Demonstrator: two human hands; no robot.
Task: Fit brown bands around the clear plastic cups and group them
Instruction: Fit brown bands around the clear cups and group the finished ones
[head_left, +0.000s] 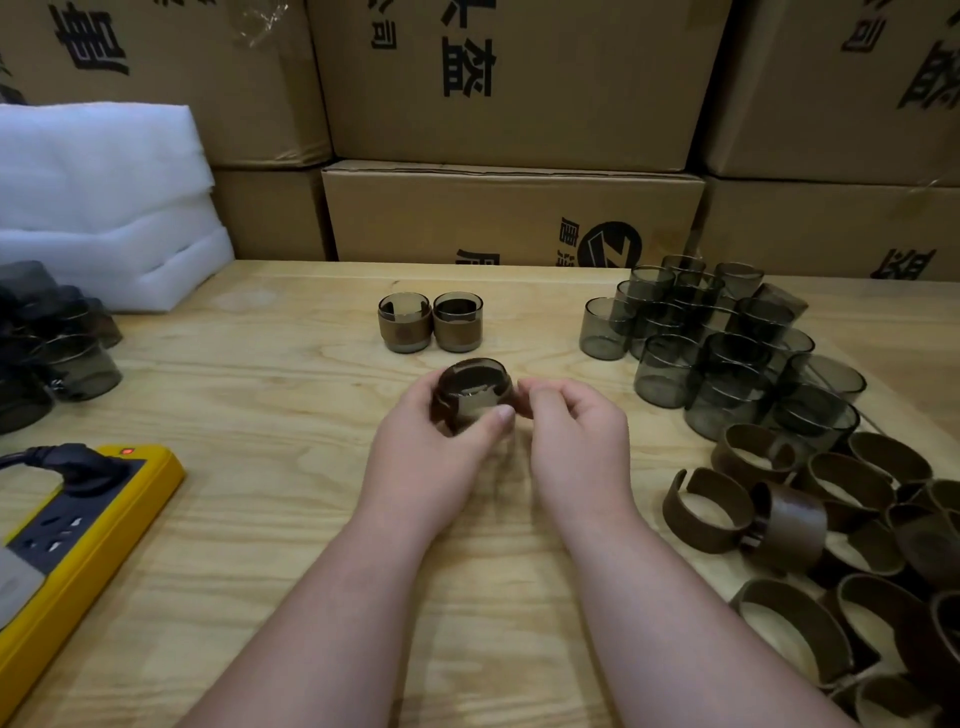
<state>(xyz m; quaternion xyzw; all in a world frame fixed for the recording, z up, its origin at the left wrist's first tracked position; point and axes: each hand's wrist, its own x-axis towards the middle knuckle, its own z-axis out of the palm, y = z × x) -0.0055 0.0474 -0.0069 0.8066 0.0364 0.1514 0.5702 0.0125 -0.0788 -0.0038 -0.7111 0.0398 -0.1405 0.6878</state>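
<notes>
At table centre, the left hand (441, 447) grips a smoky clear plastic cup (472, 397) around its wall while the right hand (571, 436) pinches the split brown band (511, 400) at the cup's 3 o'clock. The cup looks light, stiff and slick; the band seems springy, best pinched at its open ends.

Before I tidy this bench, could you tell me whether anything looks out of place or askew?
Mostly orderly. In the bare cup stack on the right, one cup at the back lies tipped on its side. In the loose band pile, one band stands on edge. The two banded cups stand upright, side by side.
</notes>
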